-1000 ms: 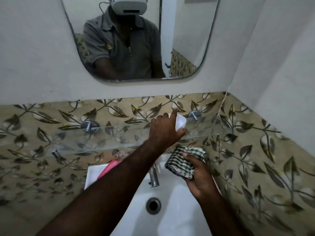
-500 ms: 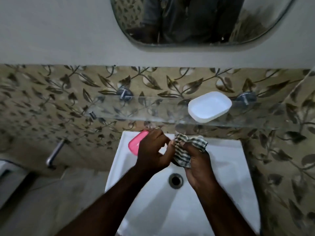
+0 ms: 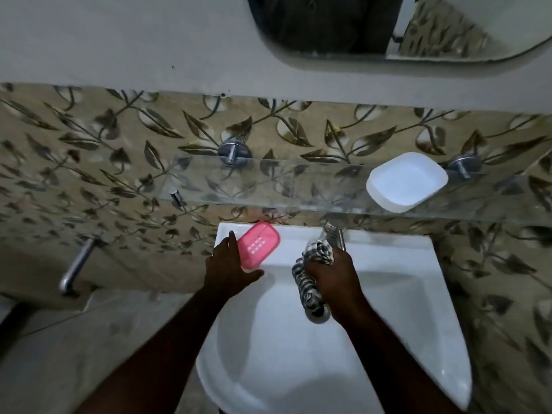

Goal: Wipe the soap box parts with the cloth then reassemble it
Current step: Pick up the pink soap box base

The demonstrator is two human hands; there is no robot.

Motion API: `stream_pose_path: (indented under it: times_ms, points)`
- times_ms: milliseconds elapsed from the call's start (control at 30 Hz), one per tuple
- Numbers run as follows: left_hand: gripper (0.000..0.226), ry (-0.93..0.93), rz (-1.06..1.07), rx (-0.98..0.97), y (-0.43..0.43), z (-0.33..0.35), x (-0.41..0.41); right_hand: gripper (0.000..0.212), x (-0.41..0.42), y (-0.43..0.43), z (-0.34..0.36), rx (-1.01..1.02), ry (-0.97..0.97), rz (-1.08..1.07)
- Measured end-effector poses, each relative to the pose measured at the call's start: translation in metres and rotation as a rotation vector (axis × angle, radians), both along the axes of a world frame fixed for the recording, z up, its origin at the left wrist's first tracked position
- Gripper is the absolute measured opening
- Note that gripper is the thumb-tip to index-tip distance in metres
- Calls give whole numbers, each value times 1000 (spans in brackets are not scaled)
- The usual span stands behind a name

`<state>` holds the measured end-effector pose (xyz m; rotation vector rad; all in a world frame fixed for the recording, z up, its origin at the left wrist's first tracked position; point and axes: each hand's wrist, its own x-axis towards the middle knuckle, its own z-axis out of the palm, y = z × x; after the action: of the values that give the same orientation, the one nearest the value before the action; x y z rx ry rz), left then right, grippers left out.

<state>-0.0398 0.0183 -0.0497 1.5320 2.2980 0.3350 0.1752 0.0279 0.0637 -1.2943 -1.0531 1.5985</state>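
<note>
We cannot read any brand, label or writing on the things here. The pink soap box part [image 3: 258, 248] lies on the back left corner of the white sink [image 3: 418, 294], on its flat rim. Its long axis runs diagonally, from the near left toward the far right, and its small drain slots face up. Our left hand [image 3: 228, 271] reaches forward with a straight forearm; its spread fingers and thumb touch the near left end of this part, but we cannot tell if they already grip it. Our right hand [image 3: 334, 276] is closed around the checked cloth [image 3: 310, 279], bunched just in front of the tap [image 3: 336, 236]. The white soap box part [image 3: 406, 182] rests near the right end of the glass shelf [image 3: 268, 183], hollow side up.
</note>
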Motion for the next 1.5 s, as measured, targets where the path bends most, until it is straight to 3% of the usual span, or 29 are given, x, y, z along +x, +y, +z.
stream_pose_path:
  times_ms: [100, 200, 333, 400, 533, 600, 733, 867, 1133, 1267, 1367, 1500]
  points:
    - [125, 43, -57, 40, 7, -9, -5, 38, -11, 8, -1, -16, -52, 18]
    - [119, 72, -126, 73, 13, -12, -8, 29, -20, 14, -4, -1, -185, 26]
    - [106, 13, -154, 173, 9, -16, -11, 37, -29, 16, -13, -29, -239, -49]
    - [103, -52, -164, 213, 5, -14, -15, 32, -26, 18, -19, 20, -389, -55]
    - [94, -105, -271, 373, -6, -5, -21, 9, -14, 23, -23, 17, -670, 178]
    - [95, -116, -336, 425, -12, 3, -24, 26, -13, 25, -23, -28, -640, 174]
    - [93, -160, -460, 522, -21, 21, -21, 31, -17, 25, -13, 54, -447, 115]
    - [88, -206, -529, 549, -29, 39, -15, 18, -18, 23, -4, 64, -357, 200]
    - [86, -285, -467, 567, -53, 72, 3, 21, 3, 16, 15, 264, -431, 190]
    - [57, -486, -312, 627, -58, 97, 14, 18, 19, 9, 29, 370, -416, 213]
    - [36, -422, -263, 662, -57, 111, 16, 17, 28, 2, 28, 465, -426, 217]
    - [29, -411, -214, 648, -63, 117, 22, 25, 36, -6, 27, 494, -439, 194]
